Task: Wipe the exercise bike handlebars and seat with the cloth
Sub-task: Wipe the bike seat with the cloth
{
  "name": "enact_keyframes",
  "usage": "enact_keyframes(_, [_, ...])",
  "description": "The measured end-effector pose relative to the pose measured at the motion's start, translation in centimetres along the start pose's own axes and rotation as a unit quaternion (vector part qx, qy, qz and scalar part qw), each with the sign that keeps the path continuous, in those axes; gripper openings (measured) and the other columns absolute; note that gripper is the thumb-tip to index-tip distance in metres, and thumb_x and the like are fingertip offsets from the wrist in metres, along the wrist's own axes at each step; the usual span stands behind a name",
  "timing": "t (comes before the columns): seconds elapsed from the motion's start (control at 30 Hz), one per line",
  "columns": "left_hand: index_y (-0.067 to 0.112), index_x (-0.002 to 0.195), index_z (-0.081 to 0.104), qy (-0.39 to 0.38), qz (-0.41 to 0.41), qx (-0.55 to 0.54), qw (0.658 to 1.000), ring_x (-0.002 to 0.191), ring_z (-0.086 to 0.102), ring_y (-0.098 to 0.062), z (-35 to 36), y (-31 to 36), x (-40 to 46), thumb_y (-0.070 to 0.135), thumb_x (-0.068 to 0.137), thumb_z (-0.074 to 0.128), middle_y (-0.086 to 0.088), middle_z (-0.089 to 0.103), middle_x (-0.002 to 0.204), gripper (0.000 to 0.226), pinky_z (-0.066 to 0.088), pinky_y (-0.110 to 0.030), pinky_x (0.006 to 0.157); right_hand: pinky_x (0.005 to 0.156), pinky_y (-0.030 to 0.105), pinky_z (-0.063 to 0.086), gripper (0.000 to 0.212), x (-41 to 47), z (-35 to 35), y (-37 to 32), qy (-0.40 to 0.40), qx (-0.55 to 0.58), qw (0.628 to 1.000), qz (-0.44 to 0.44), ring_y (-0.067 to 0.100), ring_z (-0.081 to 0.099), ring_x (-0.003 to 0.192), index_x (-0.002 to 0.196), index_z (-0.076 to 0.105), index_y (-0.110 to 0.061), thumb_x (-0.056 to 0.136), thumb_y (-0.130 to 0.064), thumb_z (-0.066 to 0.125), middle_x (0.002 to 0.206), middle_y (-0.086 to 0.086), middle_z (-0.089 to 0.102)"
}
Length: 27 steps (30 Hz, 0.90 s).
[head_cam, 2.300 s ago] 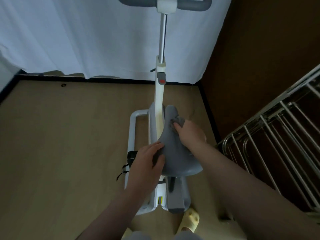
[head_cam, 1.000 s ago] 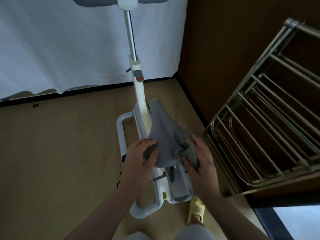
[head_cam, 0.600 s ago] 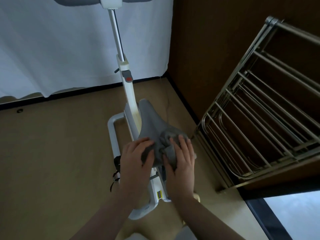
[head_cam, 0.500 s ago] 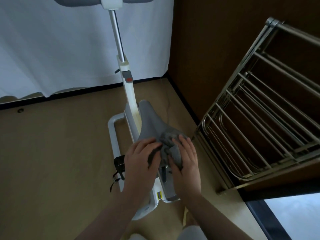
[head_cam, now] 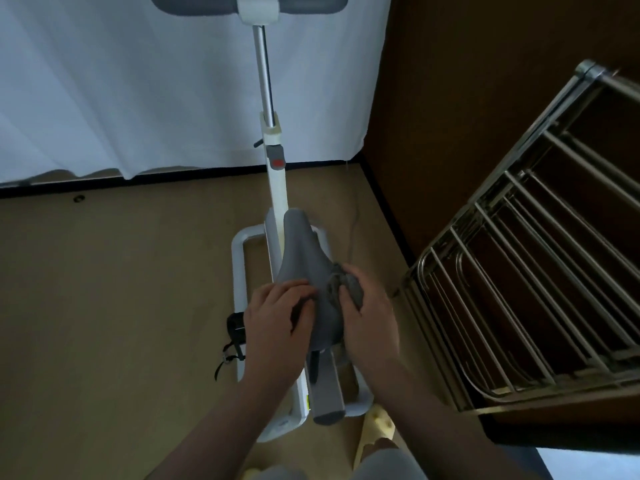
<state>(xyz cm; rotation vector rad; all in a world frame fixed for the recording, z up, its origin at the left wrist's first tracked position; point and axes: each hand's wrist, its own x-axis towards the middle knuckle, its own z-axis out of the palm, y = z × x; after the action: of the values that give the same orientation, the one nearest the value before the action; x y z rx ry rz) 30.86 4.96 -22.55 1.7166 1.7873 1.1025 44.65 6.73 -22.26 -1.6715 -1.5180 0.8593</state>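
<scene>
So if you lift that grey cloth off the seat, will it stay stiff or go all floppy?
Probably floppy: the cloth is bunched in soft folds under the right hand. It likely weighs little, since it drapes over the seat edge and the fingers alone hold it.

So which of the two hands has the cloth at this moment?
The right hand, on the right rear edge of the grey padded bike seat, grips the bunched grey cloth. The left hand only holds the seat's left edge, with no cloth.
</scene>
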Motion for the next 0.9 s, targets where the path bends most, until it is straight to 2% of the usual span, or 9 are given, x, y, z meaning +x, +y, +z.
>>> enact_keyframes(0.13, [0.034,0.102,0.067,0.029,-0.011,0.010,0.999,0.107,0.048,-0.013,0.7,0.4,0.4,0.042,0.087,0.038,0.026,0.058,0.105,0.033,0.045,-0.047,0.090,0.107,0.022,0.029,0.054,-2.0,-1.0,1.6,-0.076,-0.049,0.993,-0.076,-0.005,0.025,0.133,0.137,0.034,-0.052,0.088,-0.070,0.024,0.143,-0.027,0.025])
enact_keyframes(0.2, [0.034,0.099,0.067,0.041,-0.027,0.021,0.999,0.104,0.048,-0.014,1.0,0.8,0.7,0.043,0.086,0.038,0.024,0.060,0.102,0.033,0.046,-0.045,0.088,0.105,0.021,0.034,0.052,0.0,-0.7,1.9,-0.068,-0.052,0.992,-0.091,-0.005,0.034,0.128,0.137,0.043,-0.044,0.092,-0.064,0.026,0.141,-0.022,0.037])
enact_keyframes(0.3, [0.033,0.097,0.067,0.040,-0.045,0.039,0.997,0.102,0.047,-0.014,1.2,1.4,0.9,0.043,0.087,0.040,0.021,0.063,0.102,0.031,0.045,-0.043,0.087,0.092,0.024,0.047,0.030,4.7,-0.3,1.3,-0.064,-0.006,0.997,-0.041,0.001,0.056,0.107,0.122,0.060,-0.034,0.098,-0.043,0.045,0.114,-0.015,0.062])
enact_keyframes(0.37, [0.031,0.099,0.068,0.042,-0.053,0.046,0.997,0.101,0.046,-0.013,1.4,1.4,0.9,0.035,0.091,0.048,0.020,0.063,0.102,0.021,0.045,-0.042,0.087,0.087,0.028,0.051,0.023,6.1,-0.4,1.2,-0.098,0.014,0.995,-0.009,0.005,0.059,0.099,0.115,0.060,-0.040,0.098,-0.043,0.045,0.101,-0.019,0.062])
enact_keyframes(0.43, [0.030,0.101,0.068,0.052,-0.062,0.054,0.995,0.102,0.045,-0.010,1.7,1.3,0.9,0.027,0.092,0.053,0.019,0.063,0.105,0.017,0.045,-0.042,0.088,0.091,0.028,0.048,0.026,4.6,-0.8,1.7,-0.103,0.022,0.994,-0.031,0.000,0.054,0.105,0.121,0.051,-0.047,0.096,-0.049,0.044,0.107,-0.030,0.054])
enact_keyframes(0.5, [0.031,0.102,0.068,0.068,-0.068,0.060,0.994,0.103,0.045,-0.008,1.9,1.5,1.0,0.033,0.090,0.049,0.019,0.062,0.107,0.022,0.046,-0.042,0.089,0.096,0.023,0.042,0.038,2.5,-1.4,2.4,-0.110,0.030,0.992,-0.058,-0.005,0.046,0.114,0.132,0.043,-0.046,0.094,-0.051,0.045,0.116,-0.040,0.043])
enact_keyframes(0.57, [0.031,0.102,0.068,0.083,-0.072,0.070,0.991,0.102,0.046,-0.006,2.2,1.8,1.1,0.041,0.087,0.041,0.018,0.062,0.108,0.032,0.046,-0.043,0.089,0.095,0.028,0.046,0.035,3.9,-1.2,2.8,-0.130,0.023,0.990,-0.047,-0.002,0.051,0.110,0.129,0.046,-0.044,0.094,-0.052,0.045,0.112,-0.035,0.049])
enact_keyframes(0.7, [0.033,0.101,0.068,0.096,-0.086,0.096,0.987,0.104,0.049,-0.010,2.8,1.9,1.6,0.043,0.083,0.039,0.019,0.061,0.108,0.035,0.046,-0.043,0.087,0.089,0.042,0.050,0.015,8.1,-0.7,1.5,-0.188,0.016,0.980,0.061,0.011,0.059,0.092,0.102,0.051,-0.041,0.095,-0.051,0.043,0.089,-0.022,0.057])
enact_keyframes(0.9, [0.030,0.104,0.068,0.133,-0.132,0.162,0.969,0.105,0.043,-0.004,3.7,1.6,1.8,0.029,0.084,0.060,0.017,0.060,0.113,0.022,0.046,-0.032,0.084,0.077,0.033,0.053,0.017,5.8,-2.1,2.1,-0.192,0.007,0.981,-0.025,0.000,0.060,0.087,0.110,0.048,-0.044,0.096,-0.051,0.040,0.097,-0.019,0.061])
